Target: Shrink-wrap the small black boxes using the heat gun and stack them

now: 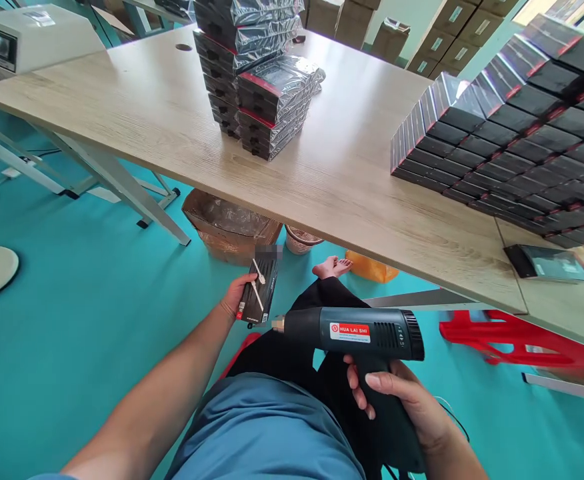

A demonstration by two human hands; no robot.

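Observation:
My left hand (235, 295) is closed on a slim black box (261, 291) with a white cable pictured on it, held below the table's front edge. In my right hand (397, 393) is a dark heat gun (362, 333) with a red and white label, its fingers round the handle. The gun's nozzle points left, close to the box's lower right side. Stacks of film-wrapped black boxes (272, 100) stand on the table (352, 160), and a large block of black boxes (512, 133) stands at its right.
A single black box (549, 262) lies at the right table edge. Under the table are a lined carton (227, 230), a small bin (299, 241), an orange bag (371, 267) and a red stool (512, 340). A beige machine (42, 40) is at the far left.

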